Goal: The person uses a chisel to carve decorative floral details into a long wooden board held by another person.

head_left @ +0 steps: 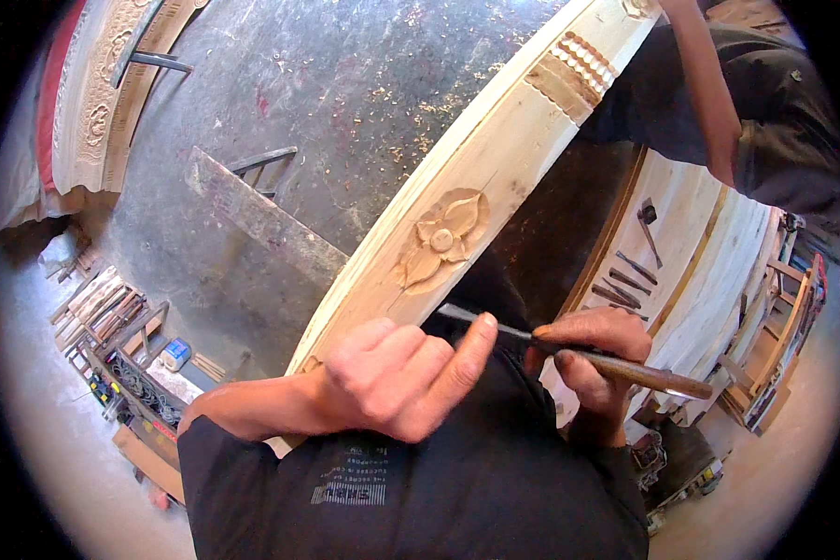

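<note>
My right hand is closed around a carving chisel by its wooden handle, the metal blade pointing left. My left hand has its fingers curled and its index finger stretched along the blade, the fingertip at or touching the metal. Its palm and thumb are hidden. Just beyond lies a long, curved, pale wooden beam, running from lower left to upper right. A flower relief with a round centre is carved into its face, and a row of small scallops is cut farther up.
A co-worker's bare arm and dark clothes are at upper right. Several slim tools lie on a pale board to my right. Carved curved pieces stand at far left. Wood chips litter the dark surface. Crates of tools stand lower left.
</note>
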Action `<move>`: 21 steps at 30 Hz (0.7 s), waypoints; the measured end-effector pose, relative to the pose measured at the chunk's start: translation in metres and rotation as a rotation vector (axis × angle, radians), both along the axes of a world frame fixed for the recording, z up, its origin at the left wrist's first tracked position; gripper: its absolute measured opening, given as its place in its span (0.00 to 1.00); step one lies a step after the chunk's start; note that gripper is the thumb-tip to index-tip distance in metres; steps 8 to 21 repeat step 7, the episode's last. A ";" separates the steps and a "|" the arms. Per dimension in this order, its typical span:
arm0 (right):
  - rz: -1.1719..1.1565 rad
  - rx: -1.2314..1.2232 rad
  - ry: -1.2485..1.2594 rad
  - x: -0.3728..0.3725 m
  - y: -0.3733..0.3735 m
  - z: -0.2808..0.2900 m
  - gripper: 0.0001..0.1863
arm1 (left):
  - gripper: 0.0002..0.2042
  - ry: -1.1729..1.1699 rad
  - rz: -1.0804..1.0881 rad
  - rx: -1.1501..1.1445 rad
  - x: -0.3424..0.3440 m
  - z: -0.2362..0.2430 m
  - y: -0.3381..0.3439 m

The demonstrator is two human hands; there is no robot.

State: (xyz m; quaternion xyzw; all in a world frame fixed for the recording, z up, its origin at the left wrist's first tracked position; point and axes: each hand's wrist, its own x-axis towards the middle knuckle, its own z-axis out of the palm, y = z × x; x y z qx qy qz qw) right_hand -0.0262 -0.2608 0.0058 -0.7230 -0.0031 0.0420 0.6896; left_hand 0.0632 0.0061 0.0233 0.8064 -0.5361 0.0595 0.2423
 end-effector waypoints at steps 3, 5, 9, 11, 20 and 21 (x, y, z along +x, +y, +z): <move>-0.222 0.097 0.115 -0.014 0.010 0.003 0.12 | 0.23 0.006 0.170 0.078 0.006 -0.004 0.007; -0.354 0.179 0.181 -0.021 0.010 0.002 0.14 | 0.27 0.041 0.304 0.191 0.008 -0.012 0.009; -0.411 0.262 0.181 -0.029 0.006 -0.006 0.16 | 0.28 0.089 0.285 0.121 0.010 -0.022 0.011; -0.411 0.262 0.181 -0.029 0.006 -0.006 0.16 | 0.28 0.089 0.285 0.121 0.010 -0.022 0.011; -0.411 0.262 0.181 -0.029 0.006 -0.006 0.16 | 0.28 0.089 0.285 0.121 0.010 -0.022 0.011; -0.411 0.262 0.181 -0.029 0.006 -0.006 0.16 | 0.28 0.089 0.285 0.121 0.010 -0.022 0.011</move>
